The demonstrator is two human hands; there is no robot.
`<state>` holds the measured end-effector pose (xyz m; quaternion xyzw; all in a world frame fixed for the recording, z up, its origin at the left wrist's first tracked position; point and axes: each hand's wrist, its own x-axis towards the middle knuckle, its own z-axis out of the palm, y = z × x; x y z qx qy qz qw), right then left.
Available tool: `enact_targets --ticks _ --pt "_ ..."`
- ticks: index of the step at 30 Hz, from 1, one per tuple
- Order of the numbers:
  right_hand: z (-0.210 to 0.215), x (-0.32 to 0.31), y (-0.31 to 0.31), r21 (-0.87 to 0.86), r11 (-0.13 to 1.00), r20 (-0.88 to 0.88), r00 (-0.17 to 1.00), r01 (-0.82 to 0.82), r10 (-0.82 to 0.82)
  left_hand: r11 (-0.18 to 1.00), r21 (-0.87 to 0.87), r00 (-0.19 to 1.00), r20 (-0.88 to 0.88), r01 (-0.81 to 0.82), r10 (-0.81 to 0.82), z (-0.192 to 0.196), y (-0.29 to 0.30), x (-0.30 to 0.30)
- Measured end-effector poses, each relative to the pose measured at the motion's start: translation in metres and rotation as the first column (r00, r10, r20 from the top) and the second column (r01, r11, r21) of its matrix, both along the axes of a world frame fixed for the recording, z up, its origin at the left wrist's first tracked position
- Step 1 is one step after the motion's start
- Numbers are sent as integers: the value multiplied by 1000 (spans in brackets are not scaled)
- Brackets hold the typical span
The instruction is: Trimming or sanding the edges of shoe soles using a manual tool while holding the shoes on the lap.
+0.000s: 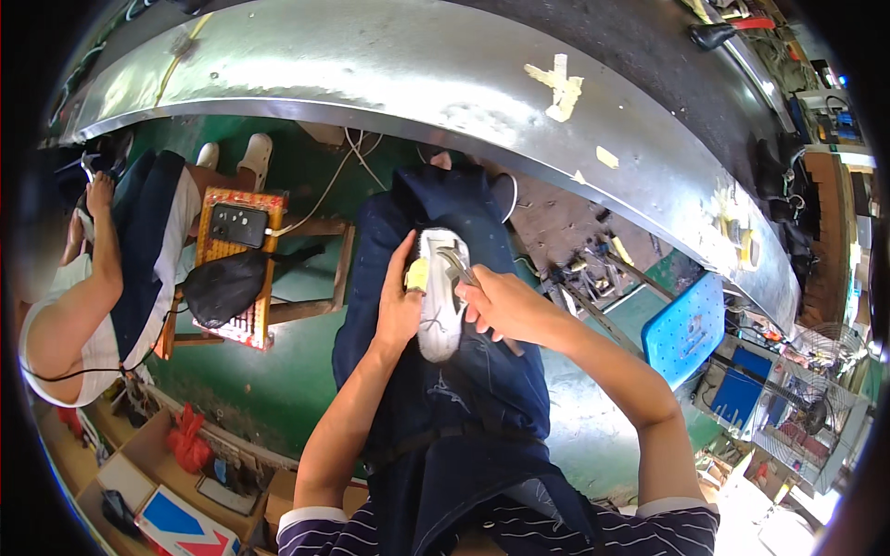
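Left hand (399, 310) half hiding white shoe (438, 310), pliers (456, 266)

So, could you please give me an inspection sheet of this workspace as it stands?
Surface: dark blue apron over the person's lap serves as the work surface; metal bench edge beyond.
Job's things: white shoe on the lap; metal pliers at its upper end.
Clutter: black pouch and phone on a wooden stool; cardboard boxes.
Grippers: left hand grips the shoe; right hand holds the pliers.
Cables: white cable on the green floor.
Surroundings: a seated co-worker, blue plastic stool.
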<state>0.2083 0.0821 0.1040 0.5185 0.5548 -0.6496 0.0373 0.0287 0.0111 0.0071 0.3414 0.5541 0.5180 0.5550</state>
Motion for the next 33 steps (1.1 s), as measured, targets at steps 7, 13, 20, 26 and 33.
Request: enact_targets --ticks 7,13,20,26,33 --pt "-15 -14 14 866 449 93 954 -219 285 998 43 999 13 50 -51 -9 1 4" --pt "-4 -23 10 842 439 194 936 -313 295 990 29 984 111 140 -143 -9 -12 -7" --pt "-14 -12 9 708 521 356 879 -476 319 994 54 977 187 91 -100 -6 -9 12" --pt "-36 23 -6 545 825 44 978 148 -205 927 -344 757 564 -149 331 17 7 -19" --pt "-51 16 -5 568 815 51 983 119 -179 702 4 592 -539 713 -599 94 -61 -80"
